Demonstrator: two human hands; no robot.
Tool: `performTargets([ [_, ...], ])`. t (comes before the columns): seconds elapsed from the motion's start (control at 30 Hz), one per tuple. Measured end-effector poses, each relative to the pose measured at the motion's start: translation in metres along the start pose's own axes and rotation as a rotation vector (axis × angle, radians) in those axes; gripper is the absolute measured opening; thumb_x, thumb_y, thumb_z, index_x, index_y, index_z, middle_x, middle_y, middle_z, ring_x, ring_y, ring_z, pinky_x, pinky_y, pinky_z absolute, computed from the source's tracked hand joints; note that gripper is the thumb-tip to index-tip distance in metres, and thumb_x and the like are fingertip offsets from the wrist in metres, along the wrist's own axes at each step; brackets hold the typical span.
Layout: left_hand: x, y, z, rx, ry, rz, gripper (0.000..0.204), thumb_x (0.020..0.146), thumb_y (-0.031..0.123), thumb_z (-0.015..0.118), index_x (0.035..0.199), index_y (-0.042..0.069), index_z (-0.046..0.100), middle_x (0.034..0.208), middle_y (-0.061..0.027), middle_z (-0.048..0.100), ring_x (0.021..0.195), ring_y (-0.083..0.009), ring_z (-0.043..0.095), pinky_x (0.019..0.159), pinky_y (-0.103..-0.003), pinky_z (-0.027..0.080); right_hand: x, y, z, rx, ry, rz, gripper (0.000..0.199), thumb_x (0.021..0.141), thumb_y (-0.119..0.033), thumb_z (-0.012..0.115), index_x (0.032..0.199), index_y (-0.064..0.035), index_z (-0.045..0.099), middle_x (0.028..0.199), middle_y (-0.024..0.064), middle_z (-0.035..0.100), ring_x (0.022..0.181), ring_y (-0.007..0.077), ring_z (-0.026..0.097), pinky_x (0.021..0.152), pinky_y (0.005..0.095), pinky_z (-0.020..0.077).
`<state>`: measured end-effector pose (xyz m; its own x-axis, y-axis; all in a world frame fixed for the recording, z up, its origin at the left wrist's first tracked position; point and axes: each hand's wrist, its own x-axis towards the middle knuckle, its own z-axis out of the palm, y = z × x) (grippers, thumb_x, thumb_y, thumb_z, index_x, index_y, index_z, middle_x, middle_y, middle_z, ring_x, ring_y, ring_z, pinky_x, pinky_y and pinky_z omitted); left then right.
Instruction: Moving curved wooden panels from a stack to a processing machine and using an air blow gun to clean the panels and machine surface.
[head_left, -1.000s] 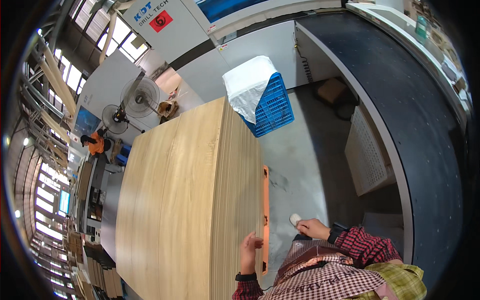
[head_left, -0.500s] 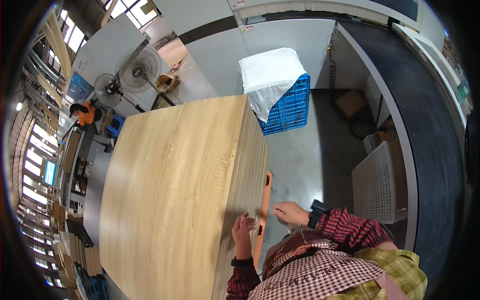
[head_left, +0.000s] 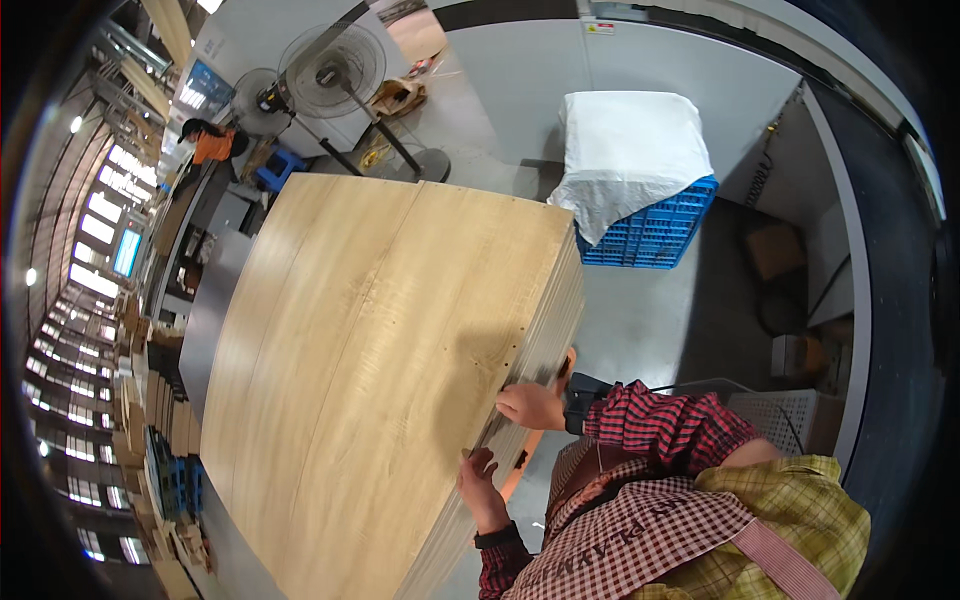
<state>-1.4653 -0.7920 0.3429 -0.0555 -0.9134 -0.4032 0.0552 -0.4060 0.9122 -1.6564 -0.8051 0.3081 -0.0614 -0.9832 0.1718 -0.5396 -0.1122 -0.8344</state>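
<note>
A tall stack of light wood-grain boards [head_left: 400, 300] stands in front of me, with small dark holes along the top board's right edge. My right hand [head_left: 532, 405] is closed, its bent fingers at that edge, just below the holes; anything inside them is hidden. My left hand [head_left: 482, 490] is nearer to me at the same edge. Its fingers are loosely bent and apart from the thumb, with nothing seen between them. Dark bands circle both wrists.
An orange base [head_left: 520, 465] shows beside the stack. Beyond it stands a blue crate [head_left: 650, 235] under a white cloth [head_left: 635, 145]. Two standing fans [head_left: 335, 75] and a person in orange [head_left: 212, 147] are at far left. A perforated pale basket [head_left: 775, 410] sits under the dark counter [head_left: 900, 330].
My right hand has moved left and forward, from above the floor to the board's edge. My left hand stays near the stack's edge. The view has turned, shifting the crate and fans rightward.
</note>
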Motion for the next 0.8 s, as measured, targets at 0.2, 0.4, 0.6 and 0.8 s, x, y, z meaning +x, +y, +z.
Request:
performTargets([
  [0.2,0.008,-0.004,0.006,-0.05,0.076,-0.008,0.034,0.092,0.027,0.044,0.089,-0.002,0.061,0.088,-0.0112,0.064,0.082,-0.0176,0.059,0.072,-0.03,0.043,0.007,0.005,-0.012,0.048,-0.088,-0.059,0.02,0.087,-0.019,0.047,0.077,-0.0017,0.051,0.068,0.0153,0.05,0.065,0.035,0.051,0.058,0.045,0.0402],
  [0.4,0.011,-0.001,0.006,-0.096,0.082,-0.032,0.03,0.091,0.023,0.046,0.084,-0.001,0.062,0.084,-0.0115,0.064,0.079,-0.0179,0.06,0.07,-0.03,0.045,0.012,0.007,-0.015,0.082,-0.086,-0.111,0.021,0.087,-0.019,0.048,0.075,-0.0013,0.05,0.066,0.0161,0.049,0.062,0.0349,0.05,0.057,0.0447,0.0393],
  [0.6,0.012,-0.001,0.009,-0.048,0.108,-0.023,0.031,0.091,0.023,0.047,0.082,-0.002,0.062,0.08,-0.0119,0.064,0.074,-0.0188,0.061,0.068,-0.029,0.048,0.012,0.01,-0.015,0.106,-0.091,-0.053,0.022,0.086,-0.018,0.048,0.071,-0.0012,0.048,0.064,0.0164,0.049,0.062,0.0354,0.051,0.057,0.0449,0.0397],
  [0.8,0.012,0.002,-0.001,0.271,0.044,0.114,0.029,0.089,0.022,0.051,0.08,-0.003,0.062,0.076,-0.011,0.064,0.07,-0.0208,0.061,0.065,-0.031,0.048,0.014,-0.001,-0.044,0.093,-0.162,-0.102,0.019,0.082,-0.017,0.05,0.072,-0.0012,0.048,0.066,0.0152,0.051,0.062,0.0344,0.054,0.057,0.044,0.0421],
])
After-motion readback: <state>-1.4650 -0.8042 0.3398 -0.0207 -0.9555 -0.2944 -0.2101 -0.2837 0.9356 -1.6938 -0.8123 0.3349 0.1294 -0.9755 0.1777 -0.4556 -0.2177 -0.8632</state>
